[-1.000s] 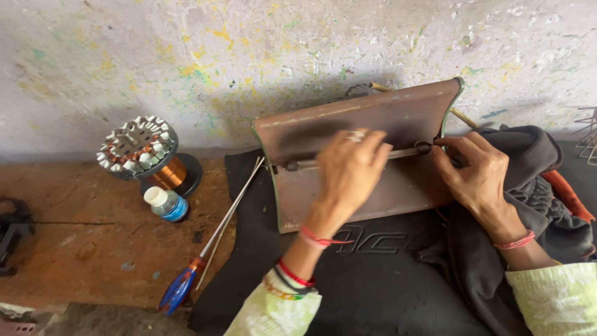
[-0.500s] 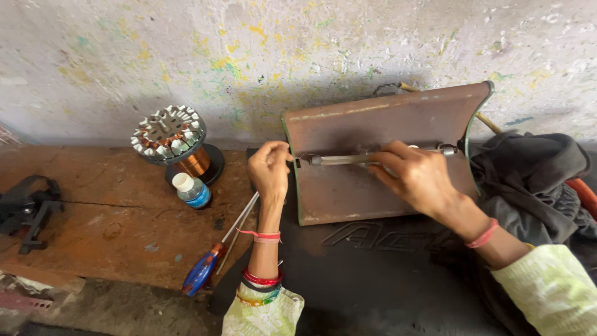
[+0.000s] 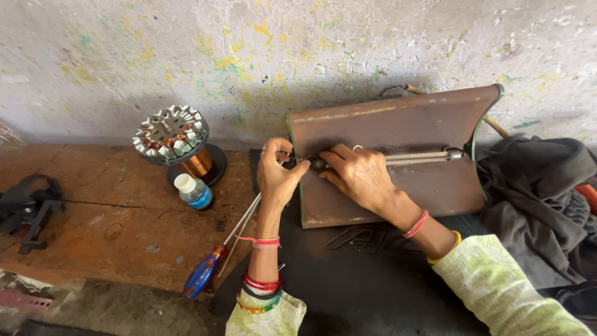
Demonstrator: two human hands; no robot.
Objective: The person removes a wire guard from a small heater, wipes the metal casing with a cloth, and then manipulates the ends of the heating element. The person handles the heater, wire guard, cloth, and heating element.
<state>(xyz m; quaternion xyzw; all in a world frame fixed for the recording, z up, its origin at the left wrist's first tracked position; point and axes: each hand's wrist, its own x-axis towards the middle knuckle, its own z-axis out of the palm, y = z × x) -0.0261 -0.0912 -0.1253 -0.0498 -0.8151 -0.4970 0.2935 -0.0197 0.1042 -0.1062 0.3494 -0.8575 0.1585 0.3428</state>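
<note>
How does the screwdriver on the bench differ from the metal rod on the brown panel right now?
The screwdriver lies untouched on the wooden bench, slanted; the metal rod runs level across the brown panel, both hands at its left end. The screwdriver has a blue and orange handle; the rod is bare grey metal. Both are slim and long.

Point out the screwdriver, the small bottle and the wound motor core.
screwdriver (image 3: 202, 275): head view, on its blue handle, lying on the wooden bench.
small bottle (image 3: 193, 191): head view, on its body, just under the white cap.
wound motor core (image 3: 171, 130): head view, on the flat top face of the toothed ring.
</note>
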